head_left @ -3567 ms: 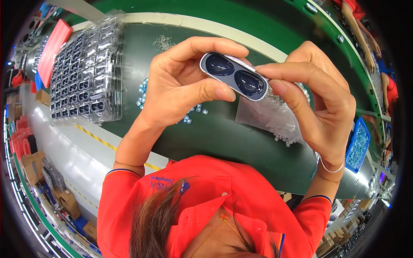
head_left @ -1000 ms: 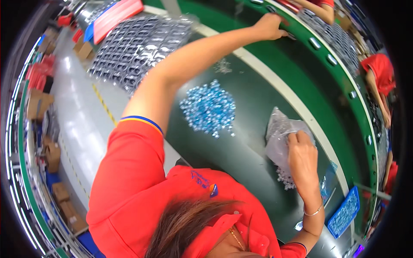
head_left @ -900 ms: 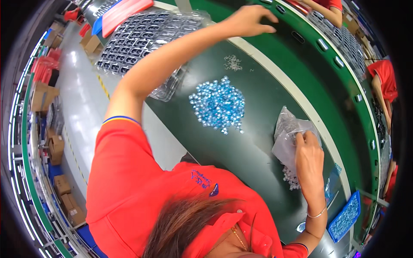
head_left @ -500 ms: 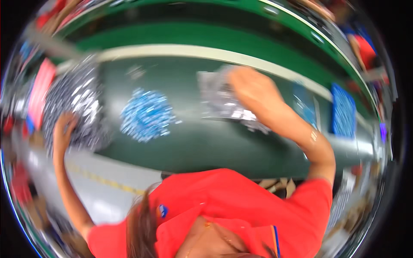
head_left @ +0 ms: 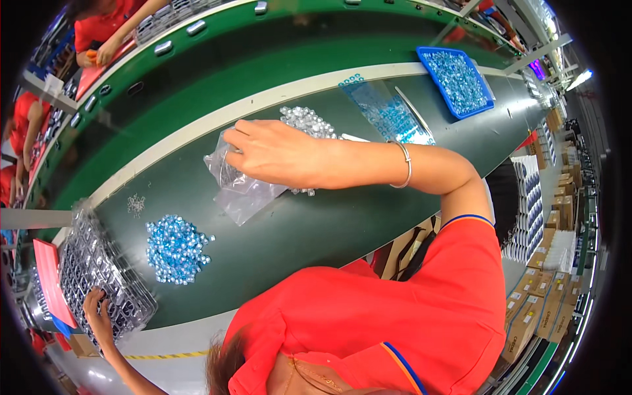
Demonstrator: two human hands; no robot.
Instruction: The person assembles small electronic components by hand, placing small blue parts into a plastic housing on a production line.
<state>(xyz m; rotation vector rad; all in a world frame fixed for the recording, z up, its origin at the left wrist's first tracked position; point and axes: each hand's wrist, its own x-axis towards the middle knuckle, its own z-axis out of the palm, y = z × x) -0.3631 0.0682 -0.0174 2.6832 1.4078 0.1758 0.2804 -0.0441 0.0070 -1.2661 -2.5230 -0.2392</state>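
My right hand point(head_left: 276, 155) is closed over a clear plastic bag point(head_left: 247, 201), its fingers curled at the bag's upper part. Whatever the bag contains is hard to make out. Partly behind this hand lies a heap of small clear pieces point(head_left: 306, 120). Far to the left, my left hand point(head_left: 99, 317) rests at the near edge of a clear plastic tray point(head_left: 108, 263) filled with rows of dark parts. Its fingers are bent but apart, with nothing visible between them. A pile of small blue pieces point(head_left: 174, 249) sits on the dark green table point(head_left: 296, 234) between the hands.
A blue tray point(head_left: 454, 82) of blue pieces stands at the far right. Nearby lie a clear sheet with blue pieces point(head_left: 395, 115) and a thin white tool point(head_left: 413, 106). Tiny bits point(head_left: 136, 205) lie at left. A green conveyor point(head_left: 217, 69) runs behind; co-workers point(head_left: 108, 29) stand across it.
My view has turned, so the table now slants up to the right. The bag in my right hand looks more bunched and tilted. My left hand stays by the tray of dark parts.
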